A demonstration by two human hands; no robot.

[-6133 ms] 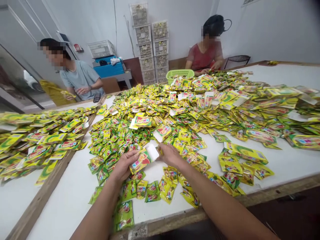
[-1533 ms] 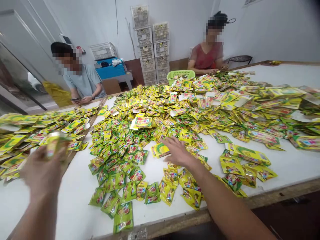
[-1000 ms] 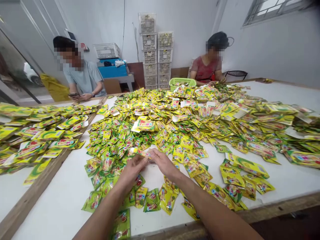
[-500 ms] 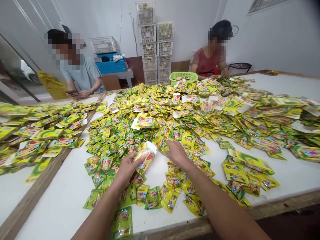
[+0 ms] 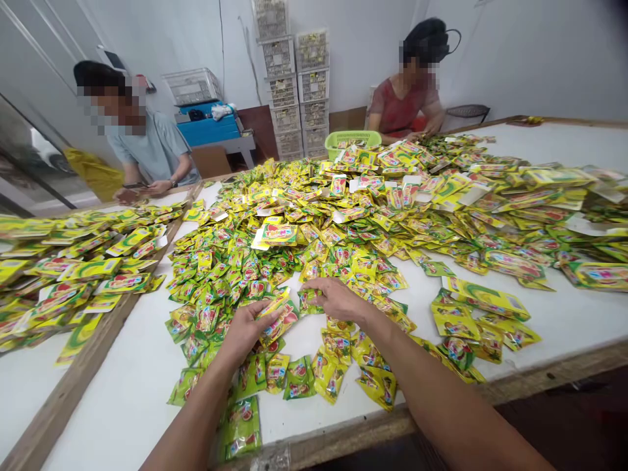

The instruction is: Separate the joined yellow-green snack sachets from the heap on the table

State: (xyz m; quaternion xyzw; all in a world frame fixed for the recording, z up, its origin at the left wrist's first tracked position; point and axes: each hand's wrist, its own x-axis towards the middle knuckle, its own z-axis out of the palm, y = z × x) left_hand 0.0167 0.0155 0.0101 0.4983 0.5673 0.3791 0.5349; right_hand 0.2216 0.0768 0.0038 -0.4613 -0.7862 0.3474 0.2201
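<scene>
A: Left hand (image 5: 246, 330) status?
B: Gripping a yellow carton (image 5: 281, 316) by its left side. Thumb lies across the printed face, other fingers around the edge. Most of the carton sticks out past the thumb tip, toward the other hand.
A: Angle?
B: Tilted, far end up and to the right, over the white table (image 5: 125, 369).
A: Right hand (image 5: 336, 299)?
B: Fingers bent down onto a green sachet (image 5: 310, 302) — looks pinched. Sachet sits just below the fingertips, right beside the carton. Can't tell if the two touch; exact thumb contact is too small to read.
A: So the sachet's inside the carton?
B: No, outside, in the fingers.
A: Surroundings?
B: Big sachet heap (image 5: 228, 261) just beyond both hands. Loose sachets (image 5: 299, 377) on the near side, between the forearms. Another yellow carton (image 5: 277, 235) lies on the heap — well clear of the fingers.
</scene>
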